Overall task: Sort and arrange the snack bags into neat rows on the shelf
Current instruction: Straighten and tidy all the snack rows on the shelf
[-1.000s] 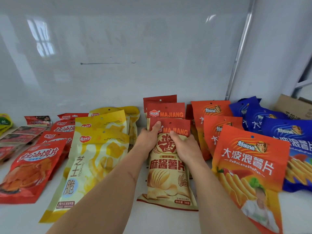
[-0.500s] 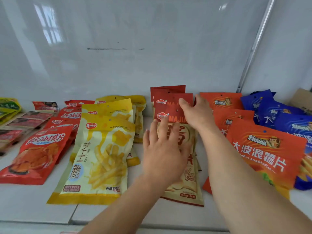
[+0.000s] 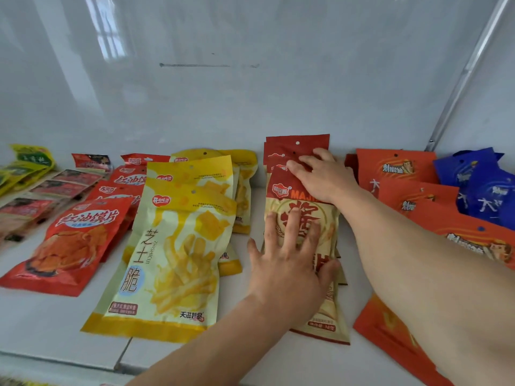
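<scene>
The white shelf (image 3: 172,349) carries everything here, and the snack bags lie on it in overlapping rows that run from the front edge toward the back wall. The biggest are the orange bags (image 3: 401,174) on the right side, partly hidden under the person's right forearm. Next to them in the middle-left is the row of yellow bags (image 3: 178,246), then the red bags (image 3: 75,243) further left, and the blue bags (image 3: 485,190) in the far right corner. Small green packets (image 3: 30,160) and dark flat packets (image 3: 41,196) lie at the far left.

The row being worked on is the red-and-cream bags (image 3: 281,188) in the centre. The left hand (image 3: 289,263) lies flat on the front bag with fingers straight and spread, pressing it down and gripping nothing. The right hand (image 3: 323,174) reaches further back; its fingers rest on the red top strips of the bags behind, slightly bent, and I cannot tell if they pinch an edge or only push.

I judge these bags to be light, soft and filled with air, with a smooth film that slips easily over the bag under it. The chips inside are surely fragile, so a hard press is risky. The flat sealed strip at the top, near the hanging hole, seems the best place to take hold. I see no box or tray; the bags lie directly on the shelf.
</scene>
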{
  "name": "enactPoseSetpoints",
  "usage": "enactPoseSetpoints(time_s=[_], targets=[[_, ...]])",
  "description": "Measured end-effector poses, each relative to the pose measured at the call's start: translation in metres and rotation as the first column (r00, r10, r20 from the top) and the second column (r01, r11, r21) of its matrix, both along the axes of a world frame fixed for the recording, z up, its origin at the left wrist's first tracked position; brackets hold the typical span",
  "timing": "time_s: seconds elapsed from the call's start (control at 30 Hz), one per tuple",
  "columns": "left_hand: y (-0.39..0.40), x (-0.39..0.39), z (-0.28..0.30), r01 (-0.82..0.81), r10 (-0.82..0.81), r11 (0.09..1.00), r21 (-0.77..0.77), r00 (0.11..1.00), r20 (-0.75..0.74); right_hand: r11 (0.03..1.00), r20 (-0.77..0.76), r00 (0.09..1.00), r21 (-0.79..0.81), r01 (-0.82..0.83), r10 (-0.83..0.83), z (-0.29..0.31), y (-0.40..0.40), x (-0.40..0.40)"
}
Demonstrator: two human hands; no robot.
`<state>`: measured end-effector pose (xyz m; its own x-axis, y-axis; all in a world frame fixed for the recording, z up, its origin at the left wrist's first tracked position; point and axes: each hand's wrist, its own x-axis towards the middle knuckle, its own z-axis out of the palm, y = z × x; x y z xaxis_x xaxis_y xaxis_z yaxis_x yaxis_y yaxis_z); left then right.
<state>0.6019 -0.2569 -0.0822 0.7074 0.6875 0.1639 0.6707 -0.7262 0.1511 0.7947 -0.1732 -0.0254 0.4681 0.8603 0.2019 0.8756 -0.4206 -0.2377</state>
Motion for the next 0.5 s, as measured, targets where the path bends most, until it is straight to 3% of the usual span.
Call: enactPoseSetpoints(time_s=[0.5], targets=[[0.0019,0.0048,-0.0009,-0.015,0.017,0.998,-0.064,1.000,0.025,0.996,-0.059,0.997,-0.082,0.046,-0.051,-0.0015,-0.0021,-0.0050]])
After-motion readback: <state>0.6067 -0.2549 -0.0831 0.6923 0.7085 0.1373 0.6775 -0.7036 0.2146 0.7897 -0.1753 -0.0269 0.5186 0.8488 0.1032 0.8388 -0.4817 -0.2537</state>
